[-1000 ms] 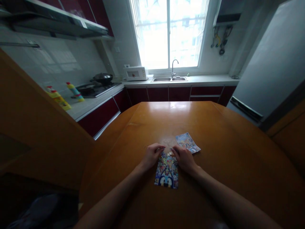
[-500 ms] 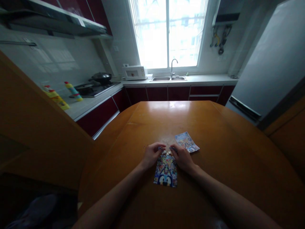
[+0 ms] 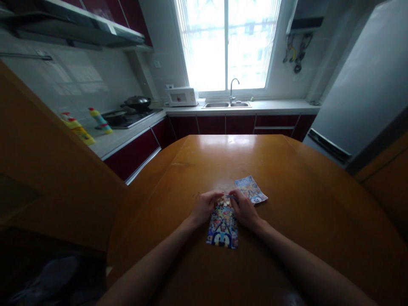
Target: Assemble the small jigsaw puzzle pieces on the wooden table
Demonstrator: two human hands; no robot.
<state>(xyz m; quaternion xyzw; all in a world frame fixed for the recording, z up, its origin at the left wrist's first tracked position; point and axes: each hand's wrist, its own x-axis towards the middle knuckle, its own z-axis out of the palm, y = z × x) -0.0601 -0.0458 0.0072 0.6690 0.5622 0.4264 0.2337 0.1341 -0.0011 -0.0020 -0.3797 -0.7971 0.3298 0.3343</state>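
Observation:
A partly assembled jigsaw puzzle (image 3: 222, 229) with a blue cartoon dog face lies flat on the wooden table. Just beyond its far edge are a few loose puzzle pieces (image 3: 226, 204), pale side up. My left hand (image 3: 204, 207) rests at the puzzle's upper left, its thumb and fingers curled together; whatever they may hold is too small to see. Opposite it, my right hand (image 3: 245, 211) pinches a small puzzle piece (image 3: 228, 196) between thumb and forefinger. A printed picture sheet (image 3: 251, 189) in similar colours lies beyond the right hand.
The round-ended wooden table (image 3: 178, 182) spreads around both hands. Behind it run a counter with a sink (image 3: 216, 105), a white microwave (image 3: 182, 97) and a stove with a wok (image 3: 137, 102). Yellow bottles (image 3: 100, 121) stand at left; a fridge (image 3: 357, 85) is at right.
The piece at my right fingertips now shows more clearly between the hands. My left fingers have shifted slightly, and the piece seen there before is no longer visible. The camera view has moved a little.

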